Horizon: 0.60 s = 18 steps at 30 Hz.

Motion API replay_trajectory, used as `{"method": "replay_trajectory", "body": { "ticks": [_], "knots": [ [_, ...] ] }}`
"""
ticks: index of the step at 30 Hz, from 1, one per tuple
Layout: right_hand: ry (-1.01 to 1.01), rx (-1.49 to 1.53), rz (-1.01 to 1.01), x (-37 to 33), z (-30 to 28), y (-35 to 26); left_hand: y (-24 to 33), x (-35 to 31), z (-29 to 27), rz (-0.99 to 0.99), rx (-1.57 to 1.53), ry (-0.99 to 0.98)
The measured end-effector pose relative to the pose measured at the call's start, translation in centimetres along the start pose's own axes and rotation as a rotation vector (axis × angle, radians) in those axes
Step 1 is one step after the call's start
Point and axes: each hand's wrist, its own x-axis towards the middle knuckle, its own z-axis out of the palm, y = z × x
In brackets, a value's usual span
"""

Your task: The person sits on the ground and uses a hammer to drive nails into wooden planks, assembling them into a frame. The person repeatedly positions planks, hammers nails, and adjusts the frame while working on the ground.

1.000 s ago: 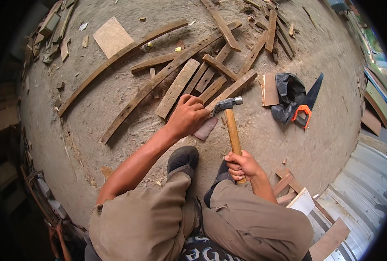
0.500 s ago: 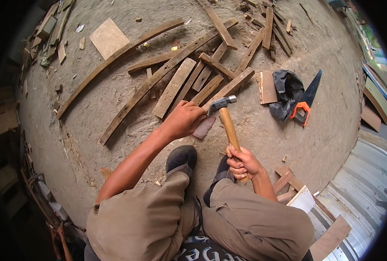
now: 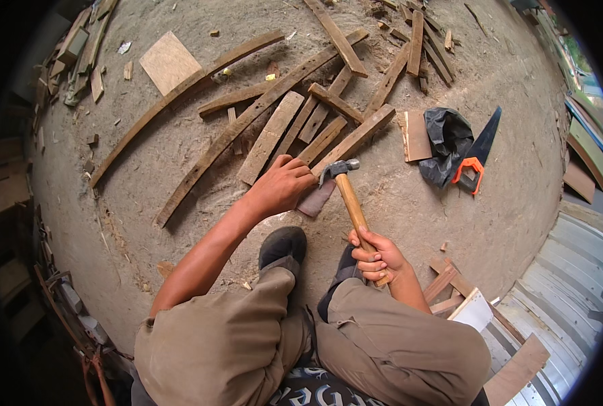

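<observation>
My right hand [image 3: 377, 258] is closed around the wooden handle of a claw hammer [image 3: 353, 203]. The hammer's steel head hangs just right of my left hand [image 3: 282, 183], its claw toward the fingertips. My left fingers are pinched together near the close end of a wooden beam [image 3: 355, 141]; whatever lies between them is hidden. A flat reddish stone-like piece [image 3: 317, 199] sits on the ground below those fingertips. Several more old wooden strips lie beyond, among them a pale, wide one [image 3: 271, 137] just past my left hand.
At the right, a handsaw [image 3: 474, 166] with an orange handle lies against a black plastic bag [image 3: 448, 139] and a short board [image 3: 416, 137]. A square plywood piece [image 3: 170, 62] lies far left. Corrugated metal sheeting [image 3: 558, 271] and wood offcuts [image 3: 447, 287] are by my right knee.
The hammer head has dropped slightly and shifted left, closer to my left fingertips. My left hand has stayed almost in place, still pinched.
</observation>
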Motion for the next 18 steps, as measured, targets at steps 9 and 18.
{"method": "replay_trajectory", "body": {
  "ticks": [9,18],
  "knots": [
    [0.339,-0.16,-0.445,0.3,0.5,-1.5,0.5,-0.2,0.4,-0.143,-0.154,0.232],
    [0.974,-0.863,-0.815,2.0,-4.1,-0.8,-0.3,-0.7,-0.5,-0.777,-1.584,0.295]
  ]
}}
